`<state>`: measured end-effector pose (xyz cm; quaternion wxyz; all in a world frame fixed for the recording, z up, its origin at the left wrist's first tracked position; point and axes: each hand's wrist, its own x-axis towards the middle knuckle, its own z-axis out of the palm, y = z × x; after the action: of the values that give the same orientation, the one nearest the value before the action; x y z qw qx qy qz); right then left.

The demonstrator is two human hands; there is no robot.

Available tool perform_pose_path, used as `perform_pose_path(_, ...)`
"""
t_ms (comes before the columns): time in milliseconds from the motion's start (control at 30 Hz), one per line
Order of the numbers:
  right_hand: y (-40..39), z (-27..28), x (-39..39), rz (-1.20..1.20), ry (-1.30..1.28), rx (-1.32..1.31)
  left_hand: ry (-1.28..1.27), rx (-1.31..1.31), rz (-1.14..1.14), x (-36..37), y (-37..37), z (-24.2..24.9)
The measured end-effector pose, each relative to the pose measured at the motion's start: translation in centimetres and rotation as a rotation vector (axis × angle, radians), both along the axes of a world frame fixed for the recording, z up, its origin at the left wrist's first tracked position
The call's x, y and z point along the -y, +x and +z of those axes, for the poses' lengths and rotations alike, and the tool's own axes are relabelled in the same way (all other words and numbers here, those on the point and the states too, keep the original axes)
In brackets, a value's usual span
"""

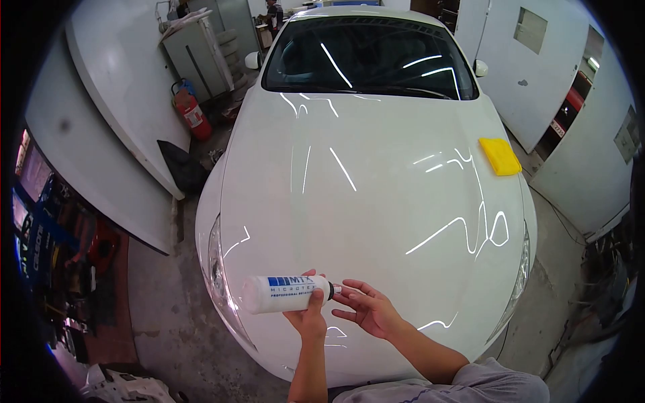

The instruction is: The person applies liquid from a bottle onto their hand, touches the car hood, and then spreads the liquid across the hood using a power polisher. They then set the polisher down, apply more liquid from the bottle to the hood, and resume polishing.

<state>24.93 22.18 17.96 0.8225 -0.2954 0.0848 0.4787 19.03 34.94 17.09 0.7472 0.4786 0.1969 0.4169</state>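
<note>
Head view shows a white bottle with blue print, held above the front of a glossy white hood. The left hand is closed around the bottle near its neck, thumb over the label; the bottle lies nearly level, base to the left and black cap to the right. The right hand is open, palm up, fingers loosely spread, their tips at the cap end; whether they touch it, I cannot tell. Well apart from both hands, a folded yellow cloth rests on the hood's right edge, below the windshield. Beyond the car's left side stand a red extinguisher and a gray cabinet. Light reflections streak the hood.
</note>
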Motion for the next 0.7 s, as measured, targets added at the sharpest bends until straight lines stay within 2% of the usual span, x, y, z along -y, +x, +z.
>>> perform_pose_path(167, 1.9, -1.6, -1.0, 0.001, -0.006, -0.075, -0.005, -0.029, 0.048, -1.2, 1.1, -1.4)
perform_pose_path(233, 3.3, -2.2, -1.3, -0.010, 0.007, -0.131, -0.119, 0.103, 0.120, -1.7, 2.1, -1.6)
perform_pose_path(300, 5.5, -2.0, -1.5, -0.022, 0.069, -0.132, -0.162, 0.106, 0.148, -2.8, 1.9, -2.0)
perform_pose_path(333, 6.7, -2.1, -1.7, -0.009, 0.065, -0.132, -0.279, 0.169, 0.151, -3.5, 2.0, -2.3)
perform_pose_path(433, 12.2, -3.2, -2.3, -0.035, 0.102, -0.015, -0.489, 0.292, 0.139, -5.8, 1.4, -4.3)
perform_pose_path(500, 17.9, -5.0, -2.9, -0.104, 0.019, 0.305, -0.607, 0.364, 0.172, -7.0, 0.4, -5.5)
perform_pose_path(567, 25.2, -6.2, -4.6, -0.212, -0.290, 0.577, -0.624, 0.383, 0.202, -8.0, -1.3, -7.2)
perform_pose_path(633, 33.0, -7.4, -6.0, -0.255, -0.590, 1.022, -0.626, 0.299, 0.290, -8.3, -3.0, -7.7)
perform_pose_path(700, 37.9, -6.0, -7.3, -0.249, -0.726, 1.215, -0.604, 0.248, 0.402, -8.4, -4.7, -8.8)
